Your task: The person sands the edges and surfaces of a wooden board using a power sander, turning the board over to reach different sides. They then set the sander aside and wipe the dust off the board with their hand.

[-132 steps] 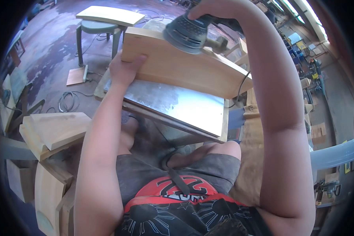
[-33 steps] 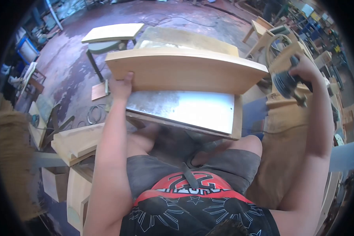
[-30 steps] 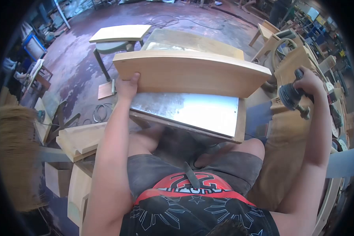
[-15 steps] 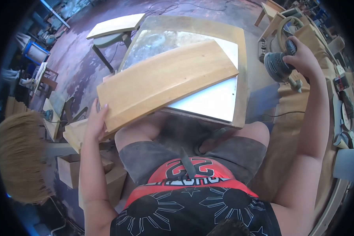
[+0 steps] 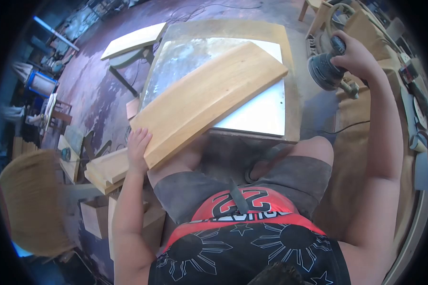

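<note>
A long wooden board [image 5: 214,90] with a gently curved far edge lies slantwise on a low worktable [image 5: 290,109]. Its left end juts out past the table's edge, over my thigh. My left hand [image 5: 139,147] grips that end, with the fingers on the top face. The thumb's hold underneath is hidden. Off to the right, my right hand [image 5: 355,56] is wrapped around the head of an orbital sander [image 5: 324,71]. The sander is held up in the air, apart from the board. A white sheet [image 5: 266,114] lies under the board on the table.
Another board [image 5: 135,40] rests on a stool [image 5: 128,58] beyond the table. More wooden pieces [image 5: 107,168] are stacked at my left, above a cardboard box [image 5: 94,217]. A broom-like bundle of bristles [image 5: 33,204] stands at far left. A cable [image 5: 347,129] runs at right.
The board has turned, its left end swinging nearer my body and its slant growing steeper. My left hand moved with it, fingers now over the top. The sander stays raised in my right hand.
</note>
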A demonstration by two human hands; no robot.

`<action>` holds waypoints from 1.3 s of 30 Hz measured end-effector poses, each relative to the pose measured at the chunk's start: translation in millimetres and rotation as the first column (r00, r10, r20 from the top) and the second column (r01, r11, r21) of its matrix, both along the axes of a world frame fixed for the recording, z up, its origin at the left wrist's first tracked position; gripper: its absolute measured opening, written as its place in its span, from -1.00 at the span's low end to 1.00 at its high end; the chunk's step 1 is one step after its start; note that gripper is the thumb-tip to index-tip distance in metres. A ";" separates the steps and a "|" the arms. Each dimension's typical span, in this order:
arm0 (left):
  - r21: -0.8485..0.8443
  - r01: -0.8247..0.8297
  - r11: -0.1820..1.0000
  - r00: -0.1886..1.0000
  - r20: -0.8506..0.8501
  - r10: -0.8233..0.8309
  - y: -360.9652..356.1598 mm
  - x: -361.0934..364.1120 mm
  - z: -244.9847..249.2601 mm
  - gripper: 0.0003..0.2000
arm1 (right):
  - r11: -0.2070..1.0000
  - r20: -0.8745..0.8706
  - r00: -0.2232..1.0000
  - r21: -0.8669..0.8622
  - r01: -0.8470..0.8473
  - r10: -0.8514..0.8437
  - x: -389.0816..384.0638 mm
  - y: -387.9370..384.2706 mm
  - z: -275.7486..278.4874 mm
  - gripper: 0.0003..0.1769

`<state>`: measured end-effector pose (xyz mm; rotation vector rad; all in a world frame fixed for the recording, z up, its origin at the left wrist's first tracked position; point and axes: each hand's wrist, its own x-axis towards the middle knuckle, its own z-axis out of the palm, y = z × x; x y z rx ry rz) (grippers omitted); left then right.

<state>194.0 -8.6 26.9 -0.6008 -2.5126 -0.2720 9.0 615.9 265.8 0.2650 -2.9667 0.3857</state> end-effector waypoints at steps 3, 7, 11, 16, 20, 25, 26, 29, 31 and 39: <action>0.333 0.109 0.937 0.987 -0.148 -0.062 13.1 -7.1 -4.3 -0.62 | 0.999 0.023 0.999 -0.026 0.029 -0.029 2.7 -3.8 24.0 -0.38; 0.774 -0.039 0.632 0.939 -0.187 0.288 42.8 -30.4 -0.1 -0.50 | 0.999 -0.087 0.996 0.044 -0.025 0.029 -1.8 -29.5 60.2 -0.30; 0.877 -0.260 0.404 0.850 0.010 0.526 39.9 -72.3 19.4 -0.44 | 0.997 -0.033 0.999 0.071 -0.002 0.004 -14.7 -80.9 111.7 -0.22; 0.899 -0.259 0.354 0.872 0.061 0.485 15.6 -100.0 22.7 -0.46 | 0.988 -0.035 0.996 0.137 -0.074 0.080 -66.2 -133.7 140.1 -0.19; 0.895 -0.289 0.340 0.851 0.078 0.519 16.8 -99.5 23.0 -0.44 | 0.972 0.015 0.987 0.171 -0.162 0.161 -108.8 -172.2 134.9 -0.17; 0.908 -0.185 0.376 0.876 -0.021 0.482 13.9 -101.2 15.7 -0.38 | 0.968 -0.001 0.987 0.193 -0.160 0.163 -171.6 -205.4 100.4 -0.09; 0.894 -0.227 0.385 0.860 -0.002 0.511 12.5 -101.4 14.0 -0.36 | 0.970 0.036 0.994 0.220 -0.104 0.099 -175.4 -211.6 104.6 -0.05; 0.874 -0.293 0.387 0.832 0.034 0.553 11.0 -98.6 10.4 -0.32 | 0.937 0.091 0.995 0.342 -0.066 0.036 -181.0 -230.8 110.0 -0.02; 0.895 -0.246 0.372 0.846 0.012 0.533 12.7 -98.7 10.7 -0.28 | 0.901 0.072 0.994 0.421 -0.102 0.079 -195.9 -227.2 104.1 -0.01; 0.883 -0.210 0.420 0.834 -0.062 0.548 21.7 -98.7 17.2 -0.34 | 0.917 0.097 0.991 0.381 -0.121 0.090 -193.7 -227.0 105.5 0.01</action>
